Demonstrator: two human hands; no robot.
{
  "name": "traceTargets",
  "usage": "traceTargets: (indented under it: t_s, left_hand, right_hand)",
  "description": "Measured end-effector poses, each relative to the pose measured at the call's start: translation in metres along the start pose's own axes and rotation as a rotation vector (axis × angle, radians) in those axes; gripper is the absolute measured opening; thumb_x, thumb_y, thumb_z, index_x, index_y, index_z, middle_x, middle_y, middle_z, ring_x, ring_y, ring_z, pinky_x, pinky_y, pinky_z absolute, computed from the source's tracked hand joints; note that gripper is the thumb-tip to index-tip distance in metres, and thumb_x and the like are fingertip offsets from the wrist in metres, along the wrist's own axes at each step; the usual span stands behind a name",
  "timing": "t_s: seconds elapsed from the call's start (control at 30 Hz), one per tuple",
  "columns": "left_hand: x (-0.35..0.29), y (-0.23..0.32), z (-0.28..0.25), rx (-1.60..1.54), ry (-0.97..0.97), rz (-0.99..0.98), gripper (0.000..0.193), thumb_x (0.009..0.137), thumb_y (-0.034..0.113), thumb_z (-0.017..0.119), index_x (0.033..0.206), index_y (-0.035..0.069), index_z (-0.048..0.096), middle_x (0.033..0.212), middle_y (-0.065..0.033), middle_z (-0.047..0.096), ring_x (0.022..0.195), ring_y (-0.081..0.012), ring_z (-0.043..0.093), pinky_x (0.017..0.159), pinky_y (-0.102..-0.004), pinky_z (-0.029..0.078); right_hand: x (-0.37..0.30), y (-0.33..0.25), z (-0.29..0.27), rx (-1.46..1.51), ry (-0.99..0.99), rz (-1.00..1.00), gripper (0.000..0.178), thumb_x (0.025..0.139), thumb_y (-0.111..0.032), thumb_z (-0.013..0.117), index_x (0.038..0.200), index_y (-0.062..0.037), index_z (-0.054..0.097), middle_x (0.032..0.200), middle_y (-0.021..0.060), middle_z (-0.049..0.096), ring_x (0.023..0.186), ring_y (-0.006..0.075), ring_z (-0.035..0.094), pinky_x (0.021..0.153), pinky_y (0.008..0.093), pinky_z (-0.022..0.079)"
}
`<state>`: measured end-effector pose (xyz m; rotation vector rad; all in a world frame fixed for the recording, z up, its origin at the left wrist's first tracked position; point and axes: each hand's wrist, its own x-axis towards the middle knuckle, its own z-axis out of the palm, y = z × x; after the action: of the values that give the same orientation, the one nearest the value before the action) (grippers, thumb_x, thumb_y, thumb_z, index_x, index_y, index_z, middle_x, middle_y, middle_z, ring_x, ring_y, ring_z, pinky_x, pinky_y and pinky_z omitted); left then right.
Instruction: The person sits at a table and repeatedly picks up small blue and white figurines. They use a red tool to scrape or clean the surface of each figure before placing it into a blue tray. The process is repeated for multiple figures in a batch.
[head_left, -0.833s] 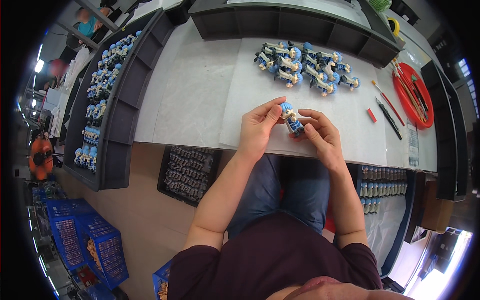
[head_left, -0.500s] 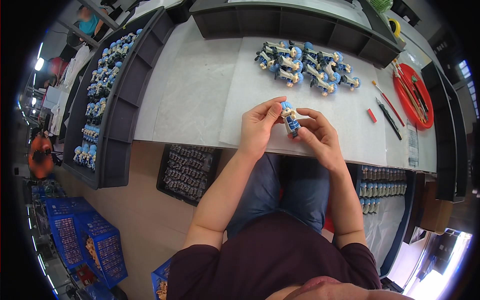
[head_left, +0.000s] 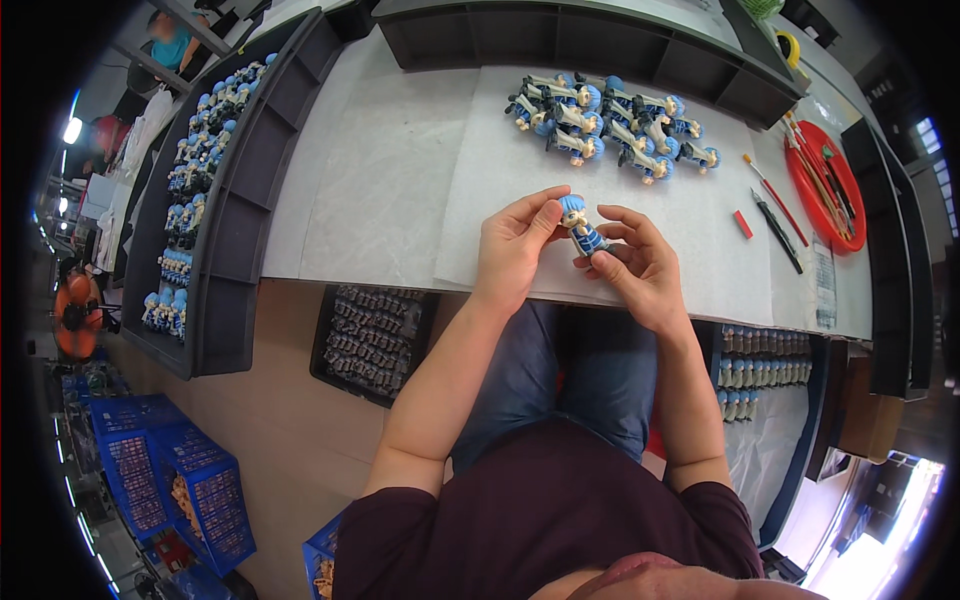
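Between both hands, just above the table's near edge, I hold a small figurine (head_left: 583,232) with light blue hair and a blue-and-white outfit. My left hand (head_left: 515,245) pinches its head with thumb and fingers. Thumb and fingers of my right hand (head_left: 642,268) grip its lower end, and the figurine leans with its head toward the left hand. Beyond my hands, a cluster of similar figurines (head_left: 620,140) lies on a white sheet (head_left: 480,210) on the table.
Right of my hands lie a red block (head_left: 742,224), a black pen-like tool (head_left: 777,230), a thin brush (head_left: 783,205) and a red tray (head_left: 850,238) of brushes. Dark bins (head_left: 225,300) of figurines stand left; another bin (head_left: 560,40) borders the far side. Blue crates (head_left: 205,500) sit on the floor.
The figurine has tilted, its lower end swinging right toward my right hand. Both hands keep their hold and have barely shifted.
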<state>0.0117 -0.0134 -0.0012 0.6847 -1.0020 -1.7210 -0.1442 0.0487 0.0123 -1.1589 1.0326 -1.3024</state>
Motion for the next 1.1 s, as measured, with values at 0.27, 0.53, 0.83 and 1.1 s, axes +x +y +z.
traceTargets:
  t_s: [0.27,0.53,0.83,1.1]
  left_hand:
    - [-0.001,-0.002,0.0,0.131,-0.01,0.04,0.031,0.089,0.008,0.059,0.118,-0.003,0.056,0.108,-0.0114,0.062,0.095,-0.0123,0.058,0.081,-0.0263,0.047]
    - [-0.003,-0.001,-0.001,0.039,-0.072,0.126,0.038,0.086,-0.005,0.055,0.123,-0.003,0.051,0.117,-0.0149,0.058,0.106,-0.0192,0.056,0.094,-0.0314,0.045]
    - [-0.004,0.002,0.0,0.051,-0.106,0.14,0.045,0.082,-0.014,0.049,0.126,-0.002,0.048,0.12,-0.0162,0.056,0.113,-0.0207,0.053,0.098,-0.0316,0.041]
    - [-0.004,0.001,0.0,0.056,-0.108,0.138,0.045,0.082,-0.014,0.048,0.126,-0.002,0.048,0.121,-0.0165,0.056,0.113,-0.0201,0.053,0.098,-0.031,0.041]
  right_hand:
    - [0.002,0.015,-0.004,-0.189,0.121,-0.171,0.06,0.074,0.002,0.07,0.127,-0.0022,0.043,0.111,0.0089,0.05,0.094,0.0143,0.055,0.08,0.0261,0.049]
    - [0.002,0.007,-0.001,-0.053,0.107,-0.087,0.056,0.077,-0.002,0.07,0.126,-0.0014,0.044,0.116,0.0133,0.053,0.099,0.0168,0.057,0.084,0.0294,0.049]
    - [0.003,0.014,-0.002,-0.1,0.131,-0.111,0.054,0.078,0.0,0.069,0.126,-0.0008,0.044,0.114,0.0141,0.054,0.102,0.0178,0.056,0.086,0.0299,0.049]
    - [0.003,0.014,-0.003,-0.112,0.134,-0.107,0.054,0.077,0.001,0.069,0.125,-0.0011,0.046,0.113,0.014,0.054,0.101,0.0179,0.057,0.086,0.0296,0.049]
